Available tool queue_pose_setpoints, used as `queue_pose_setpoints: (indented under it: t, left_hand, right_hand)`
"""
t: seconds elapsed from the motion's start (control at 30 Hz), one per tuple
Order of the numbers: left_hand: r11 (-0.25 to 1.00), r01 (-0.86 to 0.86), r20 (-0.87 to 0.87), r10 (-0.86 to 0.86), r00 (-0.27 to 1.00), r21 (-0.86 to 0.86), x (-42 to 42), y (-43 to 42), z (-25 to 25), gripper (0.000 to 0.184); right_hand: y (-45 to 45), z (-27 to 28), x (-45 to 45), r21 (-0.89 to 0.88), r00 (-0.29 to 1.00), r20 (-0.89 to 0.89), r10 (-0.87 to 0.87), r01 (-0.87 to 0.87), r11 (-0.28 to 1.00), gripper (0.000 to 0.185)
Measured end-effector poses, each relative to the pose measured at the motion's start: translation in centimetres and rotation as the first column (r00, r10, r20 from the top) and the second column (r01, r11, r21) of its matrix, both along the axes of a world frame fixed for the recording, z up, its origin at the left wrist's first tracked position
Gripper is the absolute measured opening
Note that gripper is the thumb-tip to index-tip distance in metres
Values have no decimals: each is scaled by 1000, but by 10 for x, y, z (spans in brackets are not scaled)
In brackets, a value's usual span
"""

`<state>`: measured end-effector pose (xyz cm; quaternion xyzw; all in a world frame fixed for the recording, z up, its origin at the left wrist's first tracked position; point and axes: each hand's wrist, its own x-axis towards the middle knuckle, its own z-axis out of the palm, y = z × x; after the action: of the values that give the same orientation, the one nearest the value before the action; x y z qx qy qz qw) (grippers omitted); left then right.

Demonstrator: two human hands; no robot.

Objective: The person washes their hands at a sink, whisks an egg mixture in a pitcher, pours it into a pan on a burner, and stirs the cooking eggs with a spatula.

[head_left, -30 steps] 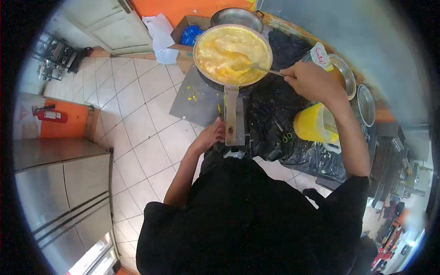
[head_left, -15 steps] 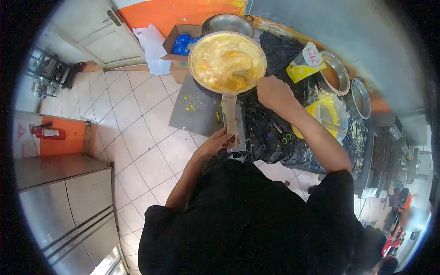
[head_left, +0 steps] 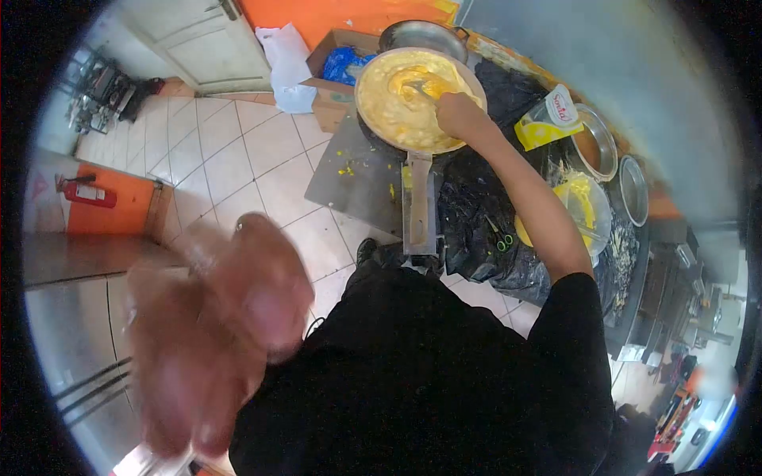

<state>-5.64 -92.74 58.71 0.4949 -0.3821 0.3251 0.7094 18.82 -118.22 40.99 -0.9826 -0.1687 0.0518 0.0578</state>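
Note:
A wide frying pan full of creamy yellow mixture stands at the far end of the counter, with its long handle pointing toward me. My right hand is closed around a metal spoon, whose end dips into a darker yellow swirl in the mixture. Close to the camera at lower left, my left hand is raised and badly blurred. It is away from the pan handle, and its finger posture is unclear.
Right of the pan are a yellow-and-white pouch, a metal bowl of brown liquid, a plastic tub with yellow residue and green-handled scissors. A cardboard box and white bag stand behind left.
My left hand has let go of the pan handle and come up toward the camera at left. My right hand has moved the spoon toward the far side of the pan. The view has shifted.

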Motion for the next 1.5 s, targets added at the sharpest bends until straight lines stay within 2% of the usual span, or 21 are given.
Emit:
queue_pose_setpoints:
  t: [0.13, 0.27, 0.33, 0.47, 0.53, 0.6, 0.67, 0.77, 0.83, 0.87, 0.9, 0.93, 0.97, 1.0, 1.03, 1.1, 1.23, 1.3, 1.37, 1.43, 1.5]
  left_hand:
    - [947, -130, 130, 174, 976, -292, -20, 1, 31, 40]
    - [859, -271, 134, 359, 924, -435, -25, 2, 42, 31]
    - [808, -331, 122, 439, 890, -488, -24, 0, 45, 26]
    - [571, -589, -17, 710, 704, -572, -7, -9, 44, 30]
    - [499, -632, -53, 759, 649, -592, 3, -9, 42, 31]
    - [817, -358, 15, 408, 913, -453, 10, -9, 31, 33]
    - [959, 34, 17, -30, 999, -282, 20, -7, 14, 36]
    - [982, 111, -236, -74, 969, 150, 38, -12, -15, 39]
    - [867, 268, -427, -71, 902, 421, 53, -18, -38, 41]
    - [765, 423, -529, -129, 839, 485, 62, -25, -46, 26]
    - [695, 563, -713, -104, 694, 446, 62, -31, -78, 19]
    - [573, 587, -657, -107, 746, 573, 69, -34, -101, 22]
    - [483, 644, -700, -87, 709, 593, 70, -37, -120, 24]
    - [297, 666, -688, -37, 724, 684, 76, -39, -144, 21]
    - [294, 740, -770, -18, 637, 605, 76, -44, -169, 22]
    - [171, 708, -726, 80, 683, 685, 77, -48, -210, 25]
    - [61, 713, -705, 233, 670, 698, 74, -34, -262, 34]
    - [81, 639, -644, 115, 756, 765, 69, -11, -280, 35]
    - [52, 663, -649, 278, 708, 746, 60, 11, -305, 35]
    - [66, 457, -457, 266, 849, 887, 45, 53, -386, 39]
    - [139, 811, -663, 661, 352, 569, 39, 59, -358, 46]
  right_hand:
    - [7, 24, -28, 6, 998, -67, 10, -9, 1000, 24]
    - [0, 44, -59, -20, 992, -94, 82, -85, 996, 26]
    - [-8, 69, -68, -31, 975, -205, 89, -98, 995, 27]
    - [-34, 102, -81, -30, 966, -260, 12, -21, 999, 27]
    - [-49, 117, -84, 35, 971, -226, 78, -72, 997, 26]
    - [-51, 139, -89, 25, 968, -248, 36, -31, 999, 26]
    - [-64, 140, -82, 46, 981, -194, -26, 36, 998, 27]
    - [-66, 139, -70, -9, 977, -178, -118, 118, 993, 26]
    - [-67, 126, -58, -42, 975, -159, -157, 152, 987, 26]
    - [-67, 116, -50, -83, 961, -136, -239, 230, 970, 26]
    - [-65, 109, -45, -119, 941, -112, -319, 306, 945, 26]
    - [-58, 108, -45, -110, 941, -98, -323, 312, 944, 26]
    - [-49, 109, -45, -89, 951, -71, -302, 296, 951, 25]
    - [-44, 109, -43, -68, 958, -42, -283, 280, 958, 25]
    - [-44, 97, -36, -60, 957, -23, -290, 289, 956, 25]
    - [-46, 62, -19, 56, 959, -2, -282, 281, 958, 25]
    - [-23, 48, -16, 98, 949, 15, -316, 313, 945, 24]
    - [-17, 39, -17, 61, 991, 8, -135, 134, 989, 22]
    - [-13, 23, -13, 50, 995, 17, -94, 93, 994, 21]
    - [-12, 12, -17, 79, 996, 84, 36, -42, 996, 19]
    - [-8, 16, -24, 82, 995, 83, 47, -54, 995, 19]
